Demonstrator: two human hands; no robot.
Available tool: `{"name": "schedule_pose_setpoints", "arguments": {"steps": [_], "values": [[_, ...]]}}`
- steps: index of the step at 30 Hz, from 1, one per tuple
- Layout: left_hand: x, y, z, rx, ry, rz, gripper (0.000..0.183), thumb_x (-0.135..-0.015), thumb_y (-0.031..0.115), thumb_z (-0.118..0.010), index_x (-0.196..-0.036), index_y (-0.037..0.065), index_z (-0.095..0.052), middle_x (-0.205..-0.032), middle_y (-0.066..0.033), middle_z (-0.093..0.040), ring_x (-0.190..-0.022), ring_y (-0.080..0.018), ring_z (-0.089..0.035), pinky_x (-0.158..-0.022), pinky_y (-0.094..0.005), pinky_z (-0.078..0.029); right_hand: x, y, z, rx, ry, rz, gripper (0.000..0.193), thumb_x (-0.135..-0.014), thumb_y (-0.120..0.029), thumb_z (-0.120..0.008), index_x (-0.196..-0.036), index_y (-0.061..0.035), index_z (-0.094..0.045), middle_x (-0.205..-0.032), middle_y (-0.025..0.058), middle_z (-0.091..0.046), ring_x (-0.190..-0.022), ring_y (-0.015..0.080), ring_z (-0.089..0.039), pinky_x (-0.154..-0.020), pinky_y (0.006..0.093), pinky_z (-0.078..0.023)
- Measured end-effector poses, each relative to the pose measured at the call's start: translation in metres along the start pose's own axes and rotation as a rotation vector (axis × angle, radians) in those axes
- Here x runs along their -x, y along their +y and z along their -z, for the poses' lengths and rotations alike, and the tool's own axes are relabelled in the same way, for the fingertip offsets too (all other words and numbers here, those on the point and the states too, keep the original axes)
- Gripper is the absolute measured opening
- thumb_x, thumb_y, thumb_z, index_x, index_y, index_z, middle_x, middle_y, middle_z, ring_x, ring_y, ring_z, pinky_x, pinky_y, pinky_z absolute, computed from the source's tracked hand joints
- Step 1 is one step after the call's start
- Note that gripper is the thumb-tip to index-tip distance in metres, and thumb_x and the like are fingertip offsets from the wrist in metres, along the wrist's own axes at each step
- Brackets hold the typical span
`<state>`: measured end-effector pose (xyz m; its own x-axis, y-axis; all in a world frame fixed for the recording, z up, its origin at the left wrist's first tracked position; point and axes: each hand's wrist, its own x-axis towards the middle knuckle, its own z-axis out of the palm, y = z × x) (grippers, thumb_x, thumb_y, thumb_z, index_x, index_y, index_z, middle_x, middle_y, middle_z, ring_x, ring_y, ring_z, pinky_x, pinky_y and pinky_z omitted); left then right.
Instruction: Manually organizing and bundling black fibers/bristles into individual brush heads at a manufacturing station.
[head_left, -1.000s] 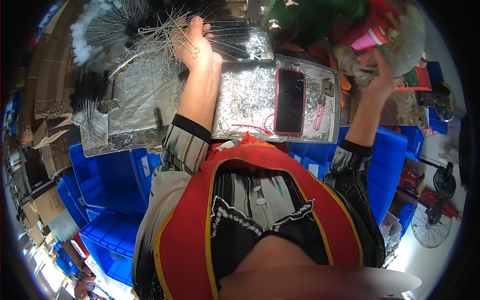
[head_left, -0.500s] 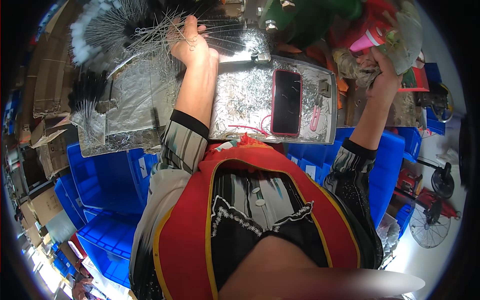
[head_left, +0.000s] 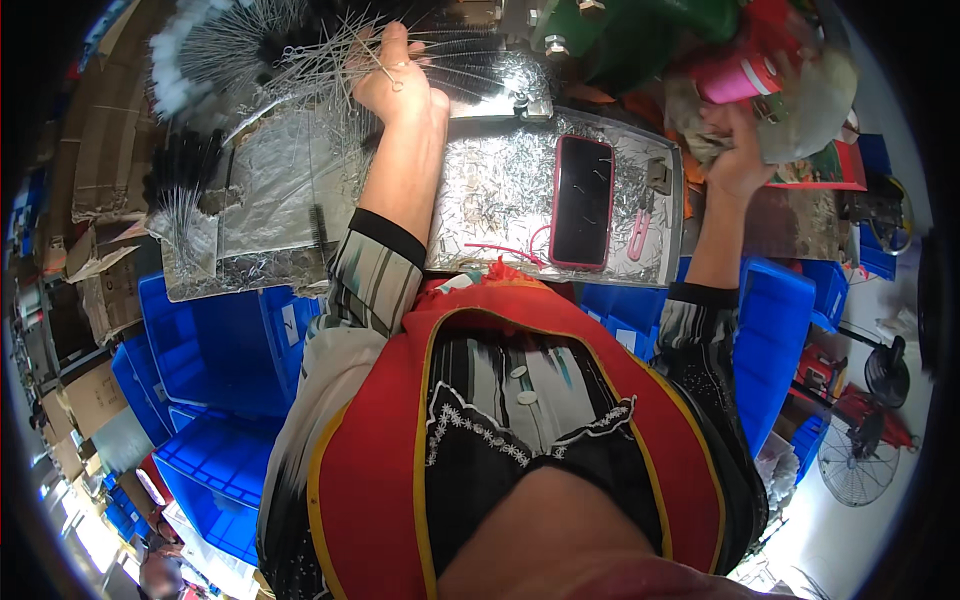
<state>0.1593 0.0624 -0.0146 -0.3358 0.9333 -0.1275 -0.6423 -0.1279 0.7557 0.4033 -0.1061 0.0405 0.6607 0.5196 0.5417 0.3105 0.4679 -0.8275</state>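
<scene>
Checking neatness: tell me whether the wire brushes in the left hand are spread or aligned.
Spread: the wire brushes in the left hand have stems crossing at differing angles.

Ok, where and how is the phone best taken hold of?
Probably by both long edges, around mid-length, coming from above: the phone appears to lie flat, screen up, in the tray, its long sides running away from the person.

Phone (head_left: 583,202), one: dark screen, pinkish-red case. Small pink-handled tool (head_left: 637,235), one, just right of phone. Thin pink cord (head_left: 492,247), one, left of phone. Blue plastic bins (head_left: 215,335), several, both sides. Brown cardboard (head_left: 105,150), far left. Round wire-guarded fan (head_left: 857,465), lower right.
</scene>
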Motion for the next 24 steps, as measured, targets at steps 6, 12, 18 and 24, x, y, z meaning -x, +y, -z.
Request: {"name": "schedule_pose_setpoints", "arguments": {"steps": [6, 12, 18, 24], "values": [[0.007, 0.015, 0.009, 0.035, -0.268, 0.148, 0.025, -0.070, 0.009, -0.070, -0.090, -0.003, -0.058, -0.082, -0.0094, -0.059, -0.072, -0.0164, -0.057, -0.066, -0.0273, -0.047, -0.012, -0.026, 0.009, 0.048, 0.043, -0.204, 0.010, -0.071, -0.004, -0.059, -0.070, 0.0066, -0.057, -0.060, 0.0138, -0.059, -0.050, 0.0205, -0.057, -0.051, 0.0288, -0.047], [0.015, 0.024, 0.018, -0.239, -0.434, 0.123, 0.017, -0.067, 0.000, -0.070, -0.082, -0.002, -0.061, -0.078, -0.0089, -0.061, -0.071, -0.0143, -0.058, -0.067, -0.0249, -0.046, -0.016, -0.063, -0.008, 0.260, 0.061, -0.377, 0.017, -0.074, -0.010, -0.059, -0.067, 0.0048, -0.056, -0.061, 0.0103, -0.054, -0.061, 0.0193, -0.056, -0.061, 0.0280, -0.044], [0.007, 0.011, 0.018, -0.019, -0.343, 0.082, 0.023, -0.065, -0.007, -0.069, -0.083, -0.002, -0.058, -0.076, -0.0082, -0.060, -0.068, -0.0152, -0.057, -0.066, -0.0253, -0.047, -0.020, -0.047, 0.003, 0.095, 0.037, -0.365, 0.016, -0.075, -0.010, -0.058, -0.070, 0.0060, -0.056, -0.062, 0.0117, -0.056, -0.060, 0.0190, -0.056, -0.060, 0.0276, -0.044], [0.003, 0.007, 0.022, -0.041, -0.301, 0.105, 0.027, -0.064, -0.008, -0.068, -0.087, -0.002, -0.056, -0.081, -0.0108, -0.060, -0.072, -0.0169, -0.058, -0.068, -0.0264, -0.048, -0.018, -0.048, 0.003, 0.152, 0.030, -0.346, 0.016, -0.076, -0.009, -0.058, -0.072, 0.0061, -0.056, -0.062, 0.0118, -0.056, -0.059, 0.0187, -0.055, -0.058, 0.0279, -0.044]]}}
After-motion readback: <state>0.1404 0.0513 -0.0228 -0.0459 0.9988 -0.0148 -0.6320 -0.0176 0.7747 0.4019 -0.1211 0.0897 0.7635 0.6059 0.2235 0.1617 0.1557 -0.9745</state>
